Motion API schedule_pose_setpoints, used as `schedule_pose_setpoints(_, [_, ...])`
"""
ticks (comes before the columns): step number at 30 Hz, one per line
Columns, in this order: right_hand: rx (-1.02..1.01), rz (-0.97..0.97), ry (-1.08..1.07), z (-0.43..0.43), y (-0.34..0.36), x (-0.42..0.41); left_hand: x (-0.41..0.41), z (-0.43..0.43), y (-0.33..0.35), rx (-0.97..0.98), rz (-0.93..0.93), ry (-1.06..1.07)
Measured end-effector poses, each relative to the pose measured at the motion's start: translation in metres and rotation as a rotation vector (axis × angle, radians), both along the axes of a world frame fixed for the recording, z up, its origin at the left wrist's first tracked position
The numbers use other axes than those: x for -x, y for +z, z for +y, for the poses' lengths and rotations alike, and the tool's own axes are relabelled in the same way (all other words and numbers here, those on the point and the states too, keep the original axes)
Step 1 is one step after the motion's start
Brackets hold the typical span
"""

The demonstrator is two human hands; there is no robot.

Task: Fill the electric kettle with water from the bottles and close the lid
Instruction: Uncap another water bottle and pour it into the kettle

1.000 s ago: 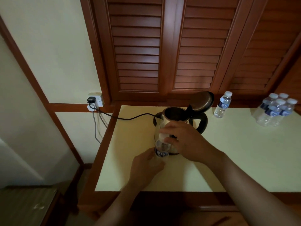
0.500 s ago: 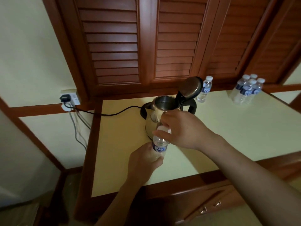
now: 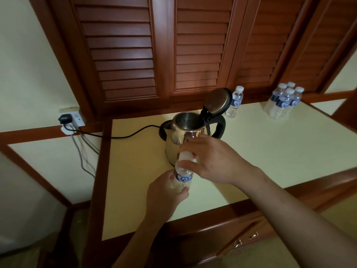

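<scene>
A steel electric kettle (image 3: 185, 132) stands on the cream table top (image 3: 270, 151) with its lid (image 3: 217, 101) swung up and open. In front of it I hold a small water bottle (image 3: 182, 176) with a blue label. My left hand (image 3: 166, 192) grips the bottle's lower body. My right hand (image 3: 210, 161) curls round the white cap at its top. The kettle's black handle (image 3: 220, 126) points to the right.
One sealed bottle (image 3: 234, 102) stands behind the kettle, and several more bottles (image 3: 284, 101) are grouped at the back right. A black cord (image 3: 116, 135) runs left to a wall socket (image 3: 71, 118). Louvred wooden doors (image 3: 193, 45) rise behind the table. A drawer front (image 3: 245, 240) lies below the table edge.
The view has tilted and shifted; both hands stay on the bottle in front of the kettle, which now shows a little lower and nearer. The grip looks unchanged.
</scene>
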State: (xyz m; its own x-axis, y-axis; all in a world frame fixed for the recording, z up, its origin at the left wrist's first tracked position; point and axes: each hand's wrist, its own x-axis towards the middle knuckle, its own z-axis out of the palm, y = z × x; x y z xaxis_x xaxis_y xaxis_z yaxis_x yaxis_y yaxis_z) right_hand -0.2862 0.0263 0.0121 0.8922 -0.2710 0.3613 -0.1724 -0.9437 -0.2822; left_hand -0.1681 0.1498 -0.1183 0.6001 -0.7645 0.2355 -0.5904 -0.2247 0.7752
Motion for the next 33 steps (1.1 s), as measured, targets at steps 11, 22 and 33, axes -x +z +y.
schedule_pose_setpoints(11, [0.095, 0.206, -0.177, -0.007, 0.018, 0.002, 0.008, -0.002, -0.003, 0.062, 0.086, 0.003])
schedule_pose_setpoints(22, [0.186, -0.036, -0.587, -0.099, 0.014, 0.07, 0.094, -0.095, 0.017, 0.119, 0.118, 0.032])
schedule_pose_setpoints(33, [-0.502, -0.212, -0.412, -0.279, -0.055, 0.227, 0.229, -0.309, 0.041, 0.247, 0.2, 0.043])
